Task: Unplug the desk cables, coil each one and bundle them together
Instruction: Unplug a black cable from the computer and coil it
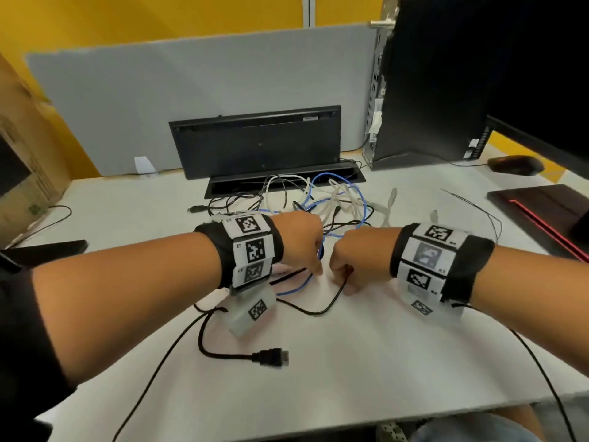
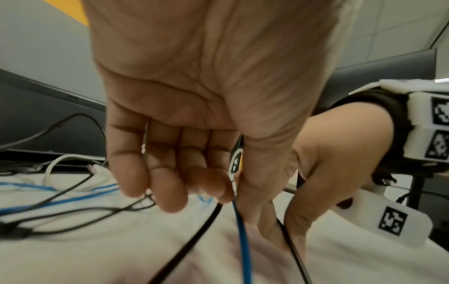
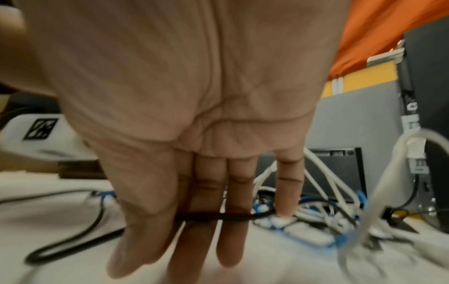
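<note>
While cables (image 1: 322, 199) are lying tangled toward the white desk's (image 1: 366, 346) far edge, the left hand (image 1: 301, 242) is gripping a blue cable (image 2: 243, 240) and the right hand (image 1: 357, 255) is pinching a thin black cable (image 3: 218, 216).

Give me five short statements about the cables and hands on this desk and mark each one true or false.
1. The left hand holds a blue cable. True.
2. The right hand pinches a thin black cable. True.
3. The black plug near the front of the desk is inserted in a socket. False: it lies loose on the desk top.
4. The keyboard lies flat on the desk. False: it stands on edge against the grey partition.
5. A tangle of white, blue and black cables lies beyond the hands. True.
</note>
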The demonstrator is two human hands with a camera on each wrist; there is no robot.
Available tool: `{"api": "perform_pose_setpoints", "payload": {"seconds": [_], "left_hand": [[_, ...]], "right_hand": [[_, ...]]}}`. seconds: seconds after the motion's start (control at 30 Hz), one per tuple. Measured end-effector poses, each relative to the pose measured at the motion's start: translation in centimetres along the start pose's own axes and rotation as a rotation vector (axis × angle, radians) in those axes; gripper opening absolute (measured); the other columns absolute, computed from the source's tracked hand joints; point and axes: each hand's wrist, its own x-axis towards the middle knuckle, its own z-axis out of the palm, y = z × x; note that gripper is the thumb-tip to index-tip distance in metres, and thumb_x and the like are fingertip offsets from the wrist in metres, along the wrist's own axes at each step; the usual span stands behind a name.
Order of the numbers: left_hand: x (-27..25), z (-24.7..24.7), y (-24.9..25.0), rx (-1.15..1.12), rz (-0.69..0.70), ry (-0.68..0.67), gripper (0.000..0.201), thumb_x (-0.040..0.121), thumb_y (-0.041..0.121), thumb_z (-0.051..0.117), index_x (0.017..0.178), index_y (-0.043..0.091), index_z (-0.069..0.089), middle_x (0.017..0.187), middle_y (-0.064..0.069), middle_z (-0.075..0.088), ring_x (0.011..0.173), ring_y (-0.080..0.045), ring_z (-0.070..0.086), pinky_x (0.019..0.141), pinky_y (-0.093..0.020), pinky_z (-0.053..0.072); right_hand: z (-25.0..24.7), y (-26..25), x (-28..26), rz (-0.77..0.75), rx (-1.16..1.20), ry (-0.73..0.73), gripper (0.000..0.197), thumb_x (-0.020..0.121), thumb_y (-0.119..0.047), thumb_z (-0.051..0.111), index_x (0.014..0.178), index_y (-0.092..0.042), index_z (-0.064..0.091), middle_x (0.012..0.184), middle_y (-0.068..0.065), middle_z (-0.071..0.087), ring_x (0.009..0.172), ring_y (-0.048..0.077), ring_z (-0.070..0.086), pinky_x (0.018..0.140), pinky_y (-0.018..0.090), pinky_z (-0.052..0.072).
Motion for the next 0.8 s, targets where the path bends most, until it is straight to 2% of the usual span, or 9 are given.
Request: {"api": "perform_pose_setpoints", "payload": {"seconds": [0.13,0.23,0.27,0.33,0.43,0.5,0.6,0.67,0.8], "left_hand": [[-1.5,-2.9,-0.1,-0.27,0.001,0.17,0.022,0.089,0.018,0.057,0.074,0.009,0.07,0.073,-0.003,0.072,0.055,-0.007,0.059,0.057,-0.021,0.048],[-3.0,-5.2,-0.2,-0.604,0.013,0.258,0.025,0.093,0.005,0.047,0.089,-0.001,0.071,0.085,-0.017,0.073,0.073,-0.026,0.07,0.072,-0.031,0.059],[-3.5,-5.9,-0.3,-0.732,0.019,0.282,0.026,0.096,0.005,0.046,0.09,-0.002,0.07,0.086,-0.02,0.073,0.08,-0.031,0.071,0.077,-0.036,0.059],[-4.3,-7.1,-0.4,-0.934,0.036,0.33,0.025,0.099,0.008,0.045,0.09,0.0,0.067,0.076,-0.016,0.07,0.078,-0.03,0.07,0.079,-0.037,0.058],[-5.4,-8.2,-0.8,-1.117,0.04,0.372,0.026,0.101,0.019,0.049,0.093,-0.001,0.064,0.061,-0.01,0.059,0.065,-0.025,0.064,0.081,-0.041,0.057],[-5.8,-8.7,-1.2,-1.17,0.029,0.37,0.031,0.1,0.025,0.05,0.099,-0.003,0.064,0.058,-0.006,0.055,0.059,-0.022,0.063,0.075,-0.038,0.058],[-6.2,-9.3,-1.9,-1.173,0.043,0.358,0.03,0.099,0.027,0.052,0.107,0.001,0.066,0.063,-0.005,0.061,0.067,-0.022,0.068,0.071,-0.033,0.059],[-6.3,-9.7,-2.5,-1.127,0.062,0.367,0.026,0.099,0.023,0.052,0.101,0.003,0.068,0.064,-0.005,0.062,0.071,-0.023,0.07,0.076,-0.033,0.057],[-6.1,-10.8,-4.0,-0.992,0.03,0.419,0.026,0.101,0.021,0.048,0.085,0.008,0.064,0.051,0.005,0.046,0.051,-0.013,0.058,0.071,-0.031,0.054]], "right_hand": [[-4.1,0.9,-1.3,-0.033,0.112,0.178,0.009,0.086,-0.024,0.067,0.091,-0.02,0.074,0.079,-0.008,0.067,0.069,0.006,0.055,0.059,0.012,0.036],[-8.0,1.6,-2.8,-0.055,0.218,0.328,0.008,0.084,-0.032,0.071,0.08,-0.026,0.074,0.069,-0.012,0.066,0.063,0.002,0.056,0.062,0.016,0.043],[-9.1,1.9,-3.2,-0.065,0.256,0.363,0.008,0.084,-0.032,0.072,0.077,-0.028,0.074,0.066,-0.01,0.066,0.062,0.003,0.057,0.062,0.02,0.047],[-10.8,2.4,-3.8,-0.073,0.329,0.418,0.006,0.084,-0.031,0.072,0.081,-0.027,0.076,0.068,-0.003,0.069,0.062,0.007,0.06,0.065,0.029,0.051],[-12.3,3.2,-4.1,-0.078,0.425,0.528,0.006,0.083,-0.034,0.072,0.082,-0.028,0.075,0.063,-0.007,0.065,0.058,0.006,0.058,0.061,0.025,0.048],[-12.8,3.6,-4.1,-0.071,0.48,0.586,0.009,0.082,-0.04,0.071,0.085,-0.033,0.075,0.062,-0.006,0.063,0.056,0.005,0.055,0.058,0.023,0.045],[-13.2,3.9,-4.0,-0.08,0.516,0.646,0.008,0.085,-0.04,0.067,0.084,-0.036,0.074,0.066,-0.007,0.063,0.057,0.003,0.054,0.056,0.022,0.045],[-13.4,4.1,-3.8,-0.085,0.558,0.691,0.009,0.087,-0.039,0.066,0.083,-0.034,0.073,0.068,-0.009,0.062,0.059,0.003,0.056,0.057,0.02,0.048],[-13.9,5.1,-3.3,-0.047,0.581,0.737,0.011,0.088,-0.036,0.066,0.088,-0.027,0.071,0.06,-0.019,0.06,0.051,-0.006,0.053,0.049,0.01,0.044]]}}
